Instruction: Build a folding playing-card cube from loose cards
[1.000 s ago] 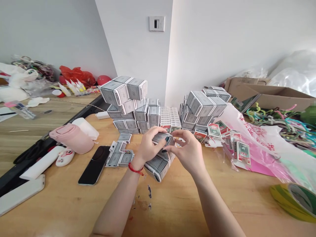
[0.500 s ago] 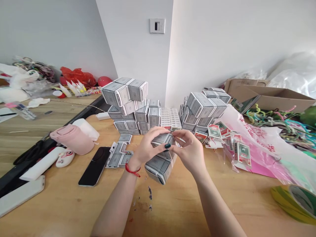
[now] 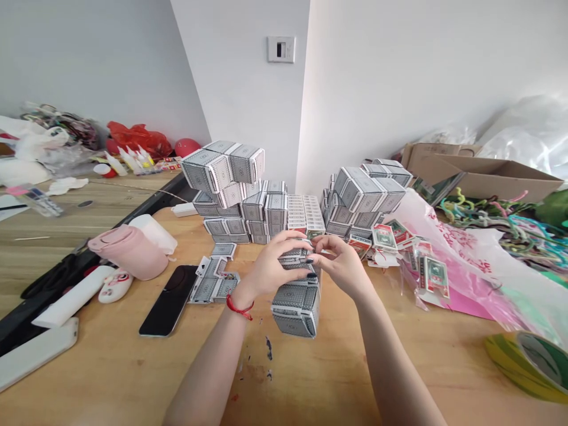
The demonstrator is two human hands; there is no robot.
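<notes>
A block of joined, folded playing cards (image 3: 295, 309) with grey patterned backs is in front of me, its near end tilted toward me. My left hand (image 3: 271, 265) is closed round its upper part, thumb on the near side and fingers over the far side. My right hand (image 3: 339, 263) pinches its far right edge with thumb and forefinger. What lies under the fingertips is hidden. Left of the block are folded card pieces (image 3: 210, 288). Behind stand stacked card blocks (image 3: 224, 228) and, further right, another stack (image 3: 350, 201).
A black phone (image 3: 168, 300), a pink bottle (image 3: 128, 251) and a white mouse (image 3: 115, 286) lie on the left. To the right are card boxes (image 3: 385, 236), plastic bags (image 3: 461, 248), yellow tape (image 3: 515, 361) and a cardboard box (image 3: 497, 177). Dark scraps (image 3: 268, 348) dot the wooden table.
The held block has turned so that its near end points more to the right and shows more of its end face. Both hands have shifted slightly with it.
</notes>
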